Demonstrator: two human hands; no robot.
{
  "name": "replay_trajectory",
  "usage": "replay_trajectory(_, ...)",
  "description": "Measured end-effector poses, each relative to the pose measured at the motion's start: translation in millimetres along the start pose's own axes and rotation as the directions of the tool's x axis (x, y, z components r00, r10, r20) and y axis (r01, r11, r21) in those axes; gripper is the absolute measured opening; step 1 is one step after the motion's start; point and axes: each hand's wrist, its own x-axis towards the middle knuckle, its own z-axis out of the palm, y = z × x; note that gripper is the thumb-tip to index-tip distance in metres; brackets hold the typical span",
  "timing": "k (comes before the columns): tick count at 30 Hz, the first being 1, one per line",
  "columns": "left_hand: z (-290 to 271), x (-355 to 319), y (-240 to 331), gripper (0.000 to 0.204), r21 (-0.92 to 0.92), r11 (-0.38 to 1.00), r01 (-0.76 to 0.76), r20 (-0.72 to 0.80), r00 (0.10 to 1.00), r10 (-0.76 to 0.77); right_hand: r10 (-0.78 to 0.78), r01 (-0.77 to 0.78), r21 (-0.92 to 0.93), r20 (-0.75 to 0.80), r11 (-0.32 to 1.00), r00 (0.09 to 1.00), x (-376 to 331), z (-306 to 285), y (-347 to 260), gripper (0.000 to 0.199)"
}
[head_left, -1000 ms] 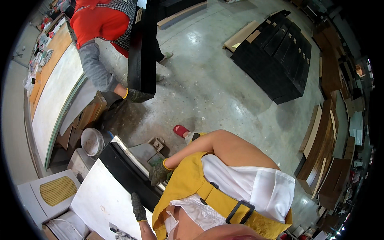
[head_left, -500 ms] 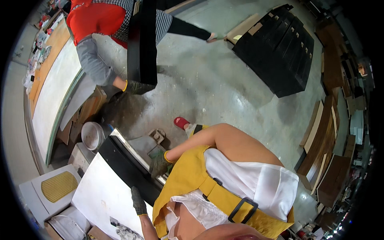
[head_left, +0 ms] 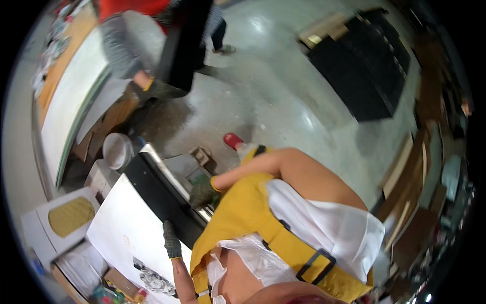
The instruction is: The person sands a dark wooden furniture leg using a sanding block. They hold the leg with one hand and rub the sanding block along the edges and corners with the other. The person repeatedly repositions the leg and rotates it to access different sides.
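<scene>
Bench [head_left: 114,213]: black board [head_left: 163,196] lying along one edge.
Left hand [head_left: 172,240]: fingers extended against it, ungripping.
Right hand [head_left: 203,194]: grip I can't tell.
Stage: board placed; remainder unclear.

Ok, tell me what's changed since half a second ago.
The co-worker's foot, earlier stretched toward the black stack, has drawn back left; the long black panel they hold now slants more. The view shifted, so the white board sits higher in frame. The left hand and right hand stay by the black strip; nothing was visibly grabbed or released.
</scene>
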Motion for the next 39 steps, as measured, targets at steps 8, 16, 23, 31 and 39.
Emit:
replay_trajectory(8,-41.6,8.7,95.0,0.053,0.198,0.979,-0.050,-0.035,0.998,0.058,0.501,-0.422,0.774,0.158,0.472,0.851,2.5,-10.8,-15.4,0.025)
replay_trajectory(16,-26.1,11.3,71.6,0.049,0.144,0.985,-0.095,-0.049,0.994,0.103,0.446,-0.405,0.690,0.131,0.601,0.885,8.5,-5.0,-0.2,0.014)
replay_trajectory(23,-14.9,16.0,62.4,0.047,0.270,0.931,-0.246,-0.132,0.948,0.289,0.364,-0.426,0.610,0.232,0.668,0.902,-7.3,-20.3,-5.6,0.029)
replay_trajectory(31,-50.1,14.6,146.0,0.041,-0.003,0.999,0.054,-0.049,0.997,-0.054,0.476,-0.432,0.618,0.103,0.657,0.873,-7.4,-16.4,-1.2,0.047)
replay_trajectory(39,-74.1,28.0,209.7,0.068,-0.573,0.778,0.256,-0.196,0.879,-0.434,0.632,-0.507,0.456,-0.172,0.731,0.756,20.8,-21.5,-27.5,0.081)
